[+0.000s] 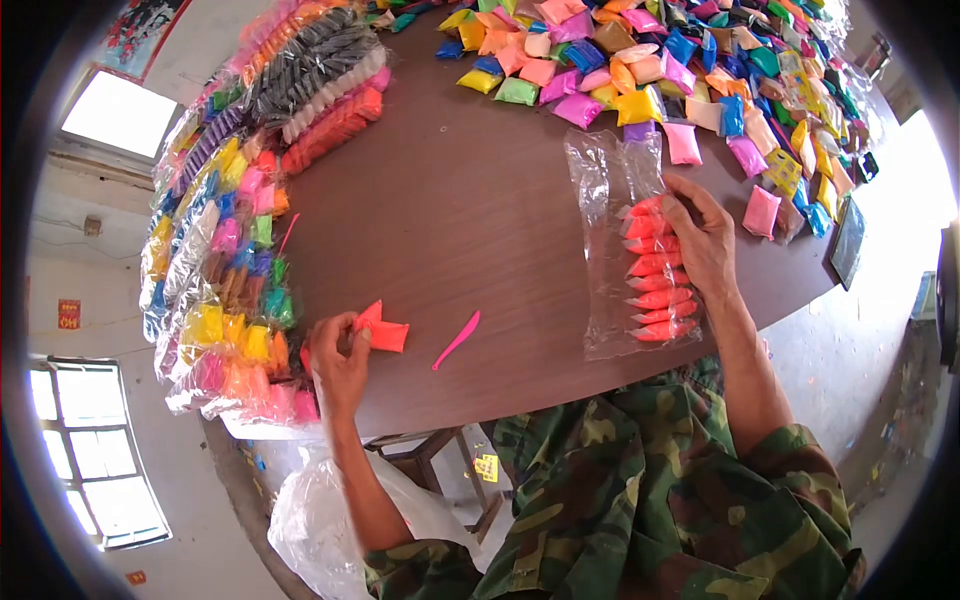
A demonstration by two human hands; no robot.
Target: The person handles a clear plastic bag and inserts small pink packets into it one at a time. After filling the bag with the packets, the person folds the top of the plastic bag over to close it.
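Observation:
My left hand [340, 362] is closed on a pair of small red-orange packets [383, 331] at the table's left front. To the right, a clear plastic bag [607, 270] lies flat, with a stacked row of red packets [660, 282] along its right side. My right hand [706, 240] grips the top packet of that row, its thumb pressed on it; the other fingers are partly hidden behind. Between my hands lies a pink plastic modelling knife [456, 341], touched by neither.
Filled clear bags of coloured packets [225, 260] are piled along the left edge of the brown table [470, 220]. Loose packets [640, 70] in many colours heap across the far side. A dark flat object [848, 243] sits at the right edge. Below the table is a white plastic sack [320, 510].

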